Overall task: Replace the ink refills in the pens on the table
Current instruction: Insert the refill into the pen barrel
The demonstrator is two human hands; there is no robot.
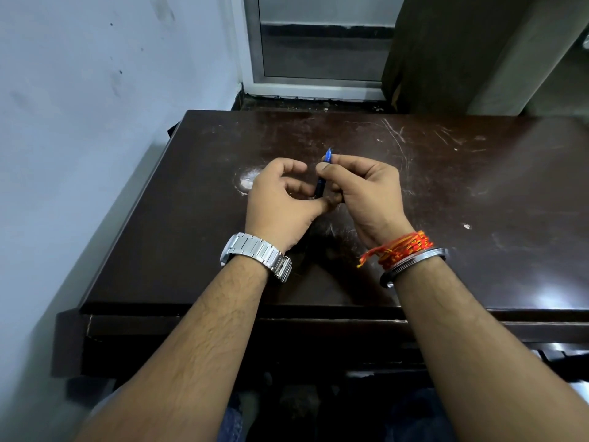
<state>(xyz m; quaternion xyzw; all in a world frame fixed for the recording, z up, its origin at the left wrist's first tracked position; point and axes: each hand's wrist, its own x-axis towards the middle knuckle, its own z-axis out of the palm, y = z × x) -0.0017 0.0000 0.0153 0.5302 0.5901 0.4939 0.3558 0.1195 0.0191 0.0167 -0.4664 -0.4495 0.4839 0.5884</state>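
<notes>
The room is dim and cool-toned. Soft glare sits on the dark glossy desk [478,193], strongest near its right front edge, which suggests light from above and to the right. The hands cast faint shadows beneath them. Wide-angle distortion bends the wall [79,106] and the desk's edges; the corners look soft.

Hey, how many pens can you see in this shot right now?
1. The blue pen is held above the table, pinched in the right hand, with the left hand touching its lower end. Others may be hidden behind the hands.
</notes>
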